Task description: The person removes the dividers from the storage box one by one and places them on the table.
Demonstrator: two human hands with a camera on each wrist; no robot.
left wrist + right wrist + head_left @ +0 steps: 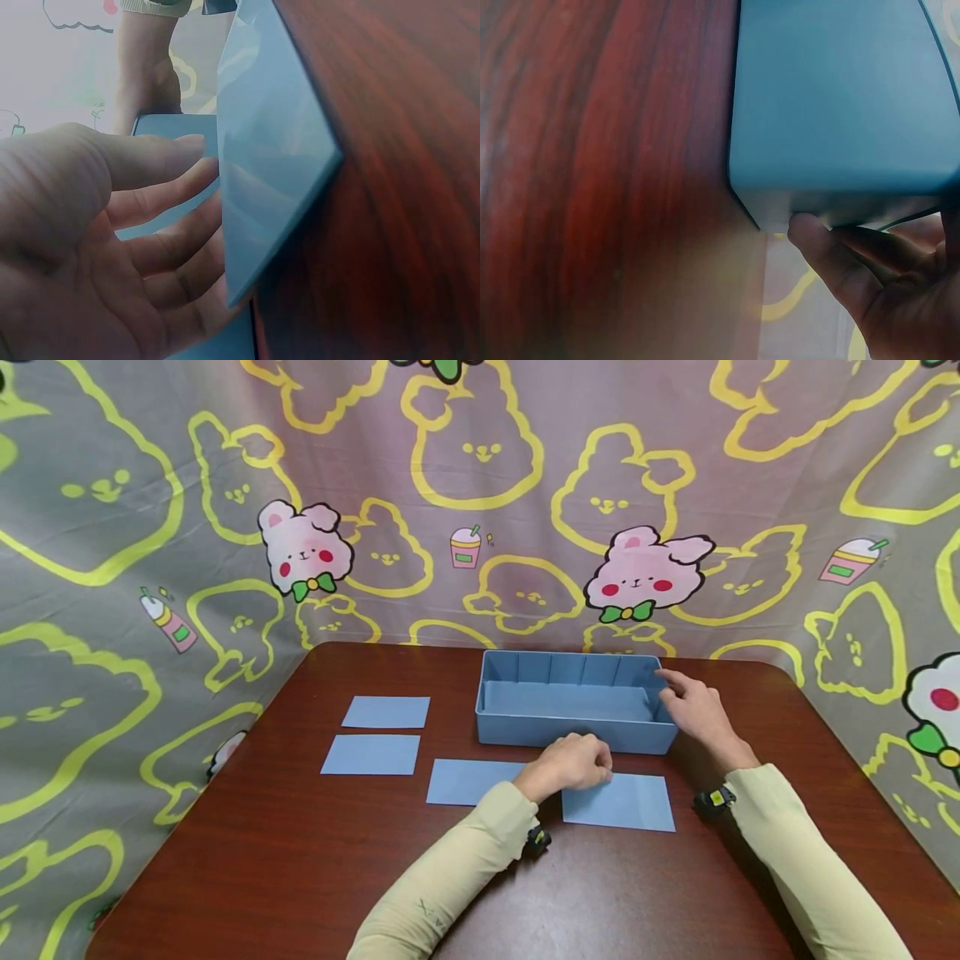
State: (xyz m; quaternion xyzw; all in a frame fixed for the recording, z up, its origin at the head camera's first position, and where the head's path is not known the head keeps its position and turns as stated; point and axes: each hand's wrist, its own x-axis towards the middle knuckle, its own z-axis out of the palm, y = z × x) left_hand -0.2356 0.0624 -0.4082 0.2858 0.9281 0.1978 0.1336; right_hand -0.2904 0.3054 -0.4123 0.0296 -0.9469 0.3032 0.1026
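My left hand [573, 762] is low over the right-hand front blue panel [626, 803], with fingers loosely bent. In the left wrist view the fingertips are right at the edge of the thin glossy panel [274, 165], their ends hidden behind it; the thumb stays apart. A blue open-topped rectangular box [573, 731] stands behind the panels. At its right end is my right hand [697, 710], index finger extended by the rim. The right wrist view shows the thumb tip at the outer end wall of the box [847, 97], other fingers partly hidden.
Another blue panel [472, 782] lies left of the worked one, partly behind the left forearm. Two more panels, a front one [372, 754] and a back one [386, 712], lie at the left of the brown table [300, 860]. A patterned curtain [510, 485] hangs behind.
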